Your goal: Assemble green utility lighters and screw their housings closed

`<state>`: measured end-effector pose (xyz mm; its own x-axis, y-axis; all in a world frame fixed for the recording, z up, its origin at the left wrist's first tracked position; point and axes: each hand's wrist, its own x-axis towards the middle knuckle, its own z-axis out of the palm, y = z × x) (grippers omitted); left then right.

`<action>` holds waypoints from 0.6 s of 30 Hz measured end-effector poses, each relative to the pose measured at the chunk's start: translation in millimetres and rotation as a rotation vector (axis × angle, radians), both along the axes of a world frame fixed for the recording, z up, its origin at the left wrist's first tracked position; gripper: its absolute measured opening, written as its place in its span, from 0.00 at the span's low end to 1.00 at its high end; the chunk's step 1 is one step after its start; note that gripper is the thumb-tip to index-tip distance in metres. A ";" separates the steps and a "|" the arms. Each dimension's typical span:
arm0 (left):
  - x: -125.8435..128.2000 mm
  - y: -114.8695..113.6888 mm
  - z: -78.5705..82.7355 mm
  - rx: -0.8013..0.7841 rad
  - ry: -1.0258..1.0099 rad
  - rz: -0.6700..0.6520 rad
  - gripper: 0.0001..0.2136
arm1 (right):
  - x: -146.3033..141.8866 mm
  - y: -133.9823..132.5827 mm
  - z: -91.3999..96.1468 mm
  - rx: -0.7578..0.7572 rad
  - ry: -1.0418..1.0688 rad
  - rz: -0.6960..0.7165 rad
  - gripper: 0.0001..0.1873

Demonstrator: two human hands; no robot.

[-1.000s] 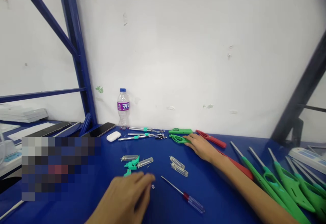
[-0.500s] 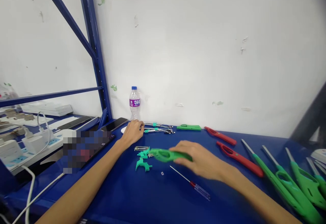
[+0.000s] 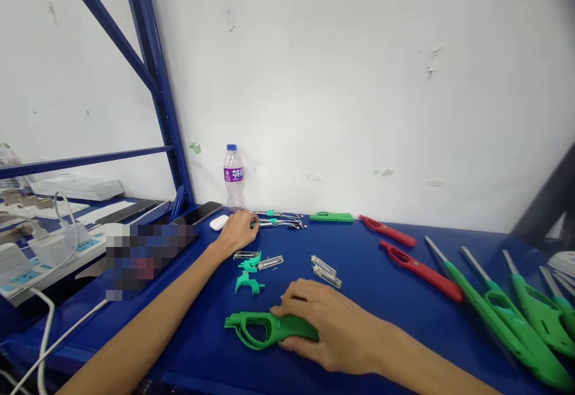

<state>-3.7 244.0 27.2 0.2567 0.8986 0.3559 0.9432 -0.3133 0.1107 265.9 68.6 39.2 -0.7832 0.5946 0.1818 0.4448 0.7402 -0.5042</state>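
Observation:
My right hand rests on the blue table, fingers curled round the rear of a green lighter handle shell lying near the front edge. My left hand is stretched far back, fingers closed on the metal tubes with teal collars near the wall. Teal trigger pieces and small clear tubes lie between the two hands.
A water bottle, a white earbud case and a phone stand at the back left. Another green shell and two red handle halves lie behind. Several assembled green lighters fill the right side. Blue rack posts rise at left.
My right hand carried the green handle shell from the back of the table to the front edge and set it down. My left hand went from the front to the metal tubes at the back.

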 end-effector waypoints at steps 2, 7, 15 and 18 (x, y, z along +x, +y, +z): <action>-1.1 1.0 -1.4 -0.002 0.007 -0.006 0.17 | -0.7 0.9 0.3 -0.007 0.023 -0.007 0.21; -6.7 6.5 -6.5 0.002 0.009 -0.035 0.17 | -3.9 -2.1 5.0 -0.052 0.112 -0.043 0.16; -10.6 11.7 -11.6 0.047 -0.009 -0.063 0.17 | 17.7 32.7 19.4 0.061 0.282 -0.313 0.13; -9.4 11.5 -10.1 0.083 -0.013 -0.070 0.17 | 47.8 66.4 14.0 0.153 0.244 -0.477 0.14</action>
